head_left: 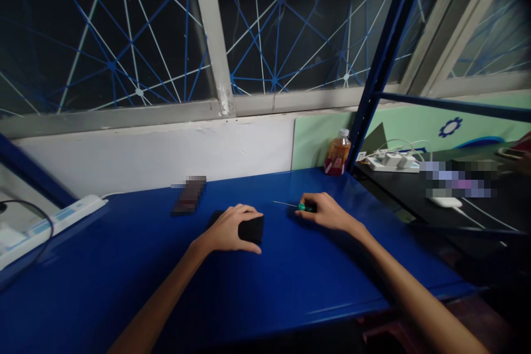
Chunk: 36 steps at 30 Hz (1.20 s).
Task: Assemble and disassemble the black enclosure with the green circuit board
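My left hand [231, 228] spans a flat black rectangular object [252, 228] on the blue table, fingers over its far edge and thumb along its near side. Part of that object is hidden under the palm, and I cannot tell its kind. To the right, my right hand [327, 211] is closed around the green and black handle of a screwdriver [302, 207]. Its thin metal shaft points left, low over the tabletop, toward the black object. The two hands are apart.
A dark slab with a pixelated part [188, 196] lies behind my left hand. A drink bottle [338, 153] stands at the back right by a blue post. White power strips [53, 227] and cables lie left and on the dark neighbouring table [398, 193]. The blue table [290, 287] ends in front.
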Tool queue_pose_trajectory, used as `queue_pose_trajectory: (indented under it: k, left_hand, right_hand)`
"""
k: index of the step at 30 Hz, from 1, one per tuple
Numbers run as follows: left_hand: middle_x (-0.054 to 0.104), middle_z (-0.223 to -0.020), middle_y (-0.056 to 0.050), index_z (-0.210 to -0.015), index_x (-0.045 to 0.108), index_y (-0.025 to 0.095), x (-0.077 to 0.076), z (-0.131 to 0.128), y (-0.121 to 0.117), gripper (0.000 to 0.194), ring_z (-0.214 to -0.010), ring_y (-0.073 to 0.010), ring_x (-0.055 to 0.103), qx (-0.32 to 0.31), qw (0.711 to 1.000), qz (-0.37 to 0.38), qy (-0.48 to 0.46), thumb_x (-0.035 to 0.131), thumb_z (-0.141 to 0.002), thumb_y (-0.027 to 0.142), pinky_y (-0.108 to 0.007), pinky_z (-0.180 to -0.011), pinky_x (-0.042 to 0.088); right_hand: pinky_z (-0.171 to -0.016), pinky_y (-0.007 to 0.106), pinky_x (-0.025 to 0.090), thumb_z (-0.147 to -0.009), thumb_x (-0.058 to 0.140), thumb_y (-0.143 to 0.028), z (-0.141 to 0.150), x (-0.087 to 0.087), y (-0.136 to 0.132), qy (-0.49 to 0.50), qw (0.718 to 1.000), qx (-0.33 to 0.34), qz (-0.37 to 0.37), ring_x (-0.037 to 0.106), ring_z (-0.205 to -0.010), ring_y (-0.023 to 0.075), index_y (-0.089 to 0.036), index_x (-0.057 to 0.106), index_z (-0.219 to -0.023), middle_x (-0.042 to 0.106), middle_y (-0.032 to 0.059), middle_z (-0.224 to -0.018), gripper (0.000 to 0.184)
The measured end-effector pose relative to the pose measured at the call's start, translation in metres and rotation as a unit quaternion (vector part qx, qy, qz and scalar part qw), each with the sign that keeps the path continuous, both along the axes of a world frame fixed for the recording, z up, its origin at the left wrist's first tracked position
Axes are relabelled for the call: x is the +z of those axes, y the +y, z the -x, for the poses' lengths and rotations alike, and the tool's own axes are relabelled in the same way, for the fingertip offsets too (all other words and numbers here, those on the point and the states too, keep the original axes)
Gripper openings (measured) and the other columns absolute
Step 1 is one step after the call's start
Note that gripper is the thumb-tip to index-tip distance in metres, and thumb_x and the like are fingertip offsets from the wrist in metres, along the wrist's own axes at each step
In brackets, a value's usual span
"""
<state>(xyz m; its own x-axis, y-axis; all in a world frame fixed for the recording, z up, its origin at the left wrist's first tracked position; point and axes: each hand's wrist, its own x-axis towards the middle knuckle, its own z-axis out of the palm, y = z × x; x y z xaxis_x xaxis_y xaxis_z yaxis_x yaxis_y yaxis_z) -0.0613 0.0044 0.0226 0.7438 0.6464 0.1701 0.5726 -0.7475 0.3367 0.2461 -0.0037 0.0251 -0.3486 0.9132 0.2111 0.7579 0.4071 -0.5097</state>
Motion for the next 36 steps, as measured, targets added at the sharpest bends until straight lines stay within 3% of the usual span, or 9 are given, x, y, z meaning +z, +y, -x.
queue_pose_trajectory:
  k: [7,13,25,36]
  left_hand:
    - [0.06,-0.122,-0.007,-0.126,0.057,0.031,-0.019,-0.002,-0.001,0.065,-0.109,-0.0303,0.054,0.057,0.996,-0.053,-0.032,0.069,-0.07,0.061,-0.048,-0.091,0.041]
    - [0.06,-0.122,-0.008,-0.129,0.055,0.029,-0.012,0.002,-0.002,0.062,-0.111,-0.0297,0.054,0.086,0.989,-0.073,-0.098,0.067,-0.074,0.058,-0.05,-0.094,0.041]
    - [0.061,-0.121,-0.009,-0.129,0.054,0.028,-0.008,0.002,-0.004,0.061,-0.11,-0.029,0.055,0.087,0.986,-0.073,-0.119,0.068,-0.076,0.054,-0.05,-0.095,0.043]
    - [0.06,-0.122,-0.009,-0.129,0.054,0.027,-0.008,0.001,-0.005,0.062,-0.111,-0.0292,0.055,0.095,0.987,-0.073,-0.105,0.067,-0.076,0.054,-0.053,-0.096,0.041]
  right_hand:
    - [-0.049,0.023,0.028,-0.085,0.051,-0.058,0.014,0.001,-0.008,0.035,0.995,0.078,0.053,0.039,-0.05,0.0092,-0.017,0.062,-0.064,0.05,-0.003,-0.055,0.047]
    - [-0.046,0.024,0.022,-0.087,0.049,-0.056,0.022,-0.002,-0.014,0.034,0.991,0.111,0.065,0.028,-0.048,0.0079,-0.016,0.058,-0.056,0.041,-0.0047,-0.051,0.051]
    - [-0.047,0.024,0.023,-0.087,0.05,-0.056,0.024,0.0,-0.015,0.037,0.992,0.11,0.055,0.031,-0.049,0.0082,-0.017,0.057,-0.055,0.039,-0.005,-0.051,0.051]
    - [-0.051,0.025,0.028,-0.082,0.057,-0.059,0.022,-0.003,-0.014,-0.002,0.995,0.094,0.015,0.044,-0.051,0.01,-0.019,0.069,-0.068,0.057,-0.0021,-0.056,0.044]
